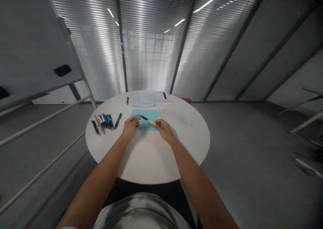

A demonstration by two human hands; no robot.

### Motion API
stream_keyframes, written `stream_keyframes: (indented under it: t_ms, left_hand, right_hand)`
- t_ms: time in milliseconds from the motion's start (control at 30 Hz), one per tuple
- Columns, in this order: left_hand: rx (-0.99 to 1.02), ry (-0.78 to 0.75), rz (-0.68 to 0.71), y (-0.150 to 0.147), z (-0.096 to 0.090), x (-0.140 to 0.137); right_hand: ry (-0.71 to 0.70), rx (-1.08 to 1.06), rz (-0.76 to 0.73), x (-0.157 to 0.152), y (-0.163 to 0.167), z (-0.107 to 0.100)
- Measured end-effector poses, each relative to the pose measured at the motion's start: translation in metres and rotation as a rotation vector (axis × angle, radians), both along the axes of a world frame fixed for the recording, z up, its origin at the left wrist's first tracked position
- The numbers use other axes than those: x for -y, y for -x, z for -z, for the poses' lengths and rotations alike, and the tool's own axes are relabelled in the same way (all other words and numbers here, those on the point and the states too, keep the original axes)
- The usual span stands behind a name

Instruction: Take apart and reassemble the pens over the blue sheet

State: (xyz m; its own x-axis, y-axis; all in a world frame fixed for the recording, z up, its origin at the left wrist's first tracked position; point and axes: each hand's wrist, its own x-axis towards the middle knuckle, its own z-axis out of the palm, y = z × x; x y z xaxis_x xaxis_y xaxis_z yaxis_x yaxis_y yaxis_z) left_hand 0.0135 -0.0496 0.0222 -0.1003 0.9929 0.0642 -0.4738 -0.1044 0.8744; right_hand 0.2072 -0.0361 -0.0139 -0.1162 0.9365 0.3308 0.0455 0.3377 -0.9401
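A black-and-yellow pen (pixel 148 120) is held aslant between my two hands, above a light blue sheet (pixel 152 113) on the round white table. The thumb and fingers of my left hand (pixel 131 125) are closed at its black end. My right hand (pixel 163 128) pinches the yellow end. Below the left fingers shows a small shiny bit too small to name. A thin dark piece (pixel 150 125) shows just under the pen by the right fingertips; I cannot tell whether it lies on the sheet.
To the left on the white table (pixel 148 161) lie several pens (pixel 107 121), with a green-and-black pen (pixel 117 121) apart from them. Stacked papers (pixel 148 98) and another dark pen (pixel 127 100) are at the back. A whiteboard frame (pixel 75 59) stands close on the left.
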Motion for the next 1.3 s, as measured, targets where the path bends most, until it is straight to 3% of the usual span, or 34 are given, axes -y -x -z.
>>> stream_keyframes:
  t_ms: [200,467,1033,1300]
  left_hand:
    - [0.124,0.005,0.042,0.003,-0.005,0.003]
    - [0.044,-0.004,0.021,0.001,-0.002,0.001]
    - [-0.158,-0.014,-0.003,0.003,0.002,0.000]
    - [-0.152,-0.043,-0.100,0.000,-0.003,0.003]
  right_hand:
    - [-0.015,0.057,0.033,0.000,-0.001,0.002]
    - [-0.026,0.117,0.056,0.008,0.000,-0.009]
    - [-0.047,0.179,0.088,0.007,0.000,-0.007]
    - [-0.031,0.193,0.082,0.009,0.002,-0.006]
